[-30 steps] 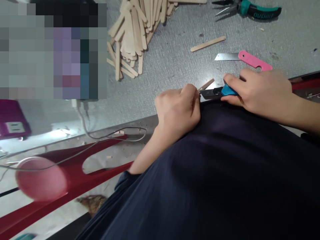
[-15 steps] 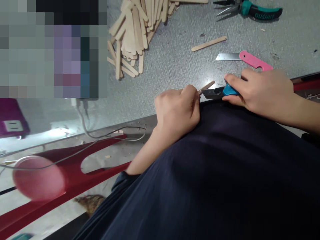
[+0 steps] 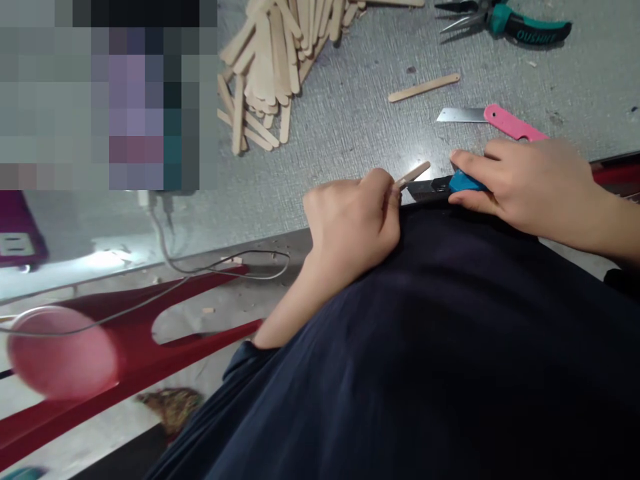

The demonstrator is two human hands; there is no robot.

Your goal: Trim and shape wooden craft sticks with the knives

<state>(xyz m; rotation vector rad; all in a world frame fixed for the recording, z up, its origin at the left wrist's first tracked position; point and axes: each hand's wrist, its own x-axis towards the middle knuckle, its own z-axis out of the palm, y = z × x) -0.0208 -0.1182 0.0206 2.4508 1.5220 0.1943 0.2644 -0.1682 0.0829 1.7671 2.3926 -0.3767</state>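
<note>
My left hand is closed around a wooden craft stick, whose far end sticks out past the fingers to the upper right. In my right hand is a blue box cutter, gripped between thumb and fingers. Its dark blade points left, with the tip close beside the stick near my left fingers; whether they touch I cannot tell. Just beyond my right hand lies a pink folding knife with its blade out. Another craft stick rests alone farther up the table.
A heap of craft sticks covers the table's upper middle. Green-and-black pliers lie at the upper right. At the left, a grey cable hangs over the table edge near a red chair and a pink round container.
The view has shifted slightly, so the table items sit a little farther right. Both hands keep their holds, and the box cutter's blade sits slightly farther from my left fingers.
</note>
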